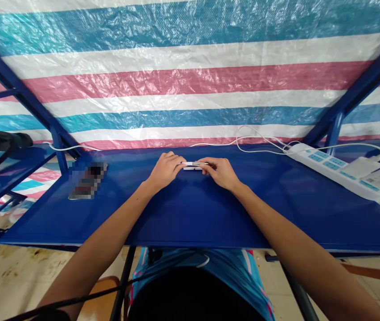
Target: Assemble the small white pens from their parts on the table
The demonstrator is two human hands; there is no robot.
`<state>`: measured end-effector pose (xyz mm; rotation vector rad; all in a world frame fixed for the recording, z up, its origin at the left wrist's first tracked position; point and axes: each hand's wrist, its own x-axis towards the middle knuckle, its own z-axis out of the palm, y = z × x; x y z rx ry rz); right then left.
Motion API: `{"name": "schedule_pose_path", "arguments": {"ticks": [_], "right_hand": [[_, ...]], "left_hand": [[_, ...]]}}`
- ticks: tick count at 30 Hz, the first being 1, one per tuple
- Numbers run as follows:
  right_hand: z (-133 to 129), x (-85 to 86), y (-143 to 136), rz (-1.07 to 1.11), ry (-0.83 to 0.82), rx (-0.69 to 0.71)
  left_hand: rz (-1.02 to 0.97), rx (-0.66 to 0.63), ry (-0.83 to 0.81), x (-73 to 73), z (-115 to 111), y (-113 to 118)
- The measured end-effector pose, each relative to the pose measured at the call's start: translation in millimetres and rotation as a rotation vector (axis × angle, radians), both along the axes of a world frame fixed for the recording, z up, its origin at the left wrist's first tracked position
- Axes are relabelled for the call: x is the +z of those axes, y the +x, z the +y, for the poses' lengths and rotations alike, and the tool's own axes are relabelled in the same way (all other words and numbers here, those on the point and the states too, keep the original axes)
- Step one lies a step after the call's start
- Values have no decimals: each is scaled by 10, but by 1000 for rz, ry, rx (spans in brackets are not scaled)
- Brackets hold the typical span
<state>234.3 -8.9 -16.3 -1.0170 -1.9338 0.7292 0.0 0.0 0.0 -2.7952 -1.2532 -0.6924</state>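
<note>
A small, thin white piece (189, 164) is held level just above the middle of the blue tabletop (193, 214); its kind is too small to tell. My left hand (167, 170) pinches its left end between thumb and fingers. At the opposite end, my right hand (221, 172) grips it in the same way, with a grey part showing near those fingertips. A pale edge with a dark mark shows just beneath it, and I cannot tell whether that belongs to the same piece. The fingers cover both ends.
To the left lies a phone-like slab (88, 180), its surface blurred out. A white power strip (337, 171) with chargers plugged in stands at the right. Its white cable (259, 151) loops along the back edge. Blue metal posts (26, 93) and a striped plastic sheet (190, 80) bound the table.
</note>
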Motion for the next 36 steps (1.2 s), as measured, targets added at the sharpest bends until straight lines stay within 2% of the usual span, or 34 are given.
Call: {"name": "schedule_pose_path", "arguments": {"ticks": [13,21,28,36], "right_hand": [[10,-6,16,-116,17,52],[-9,28,11,-113,0,74],[12,-15,6,-73,14,47],[28,-52,27,-49,53,31]], "left_hand": [[-119,15,24,-89,-81,-18],[-140,38,20,-98,-74,-23],[-145,35,-25,-91,-61,-56],[-187,20,-26,-176,-23,-50]]}}
